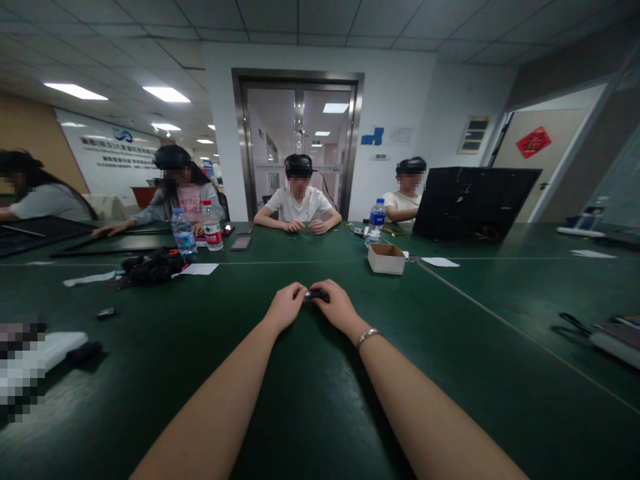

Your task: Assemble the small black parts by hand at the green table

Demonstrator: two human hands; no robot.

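Observation:
A small dark object (317, 293) with a silvery left end sits between my two hands, just above or on the green table (310, 387); its exact kind is too small to make out. My right hand (342, 307) is closed around its dark part, the fingers partly covering it. At the silvery end, my left hand (287, 307) is closed too, its fingertips pinched against that end. A silver bracelet (368, 337) circles my right wrist. Beyond my hands, to the right, stands an open cardboard box (387, 261).
Bottles stand farther back: one blue-labelled (184, 233), one red-labelled (213, 230), another blue-labelled (376, 219). A tangled black bundle (155, 267) and white paper (200, 269) lie left. A large black panel (470, 203) rises at right. Several people with headsets sit around the table.

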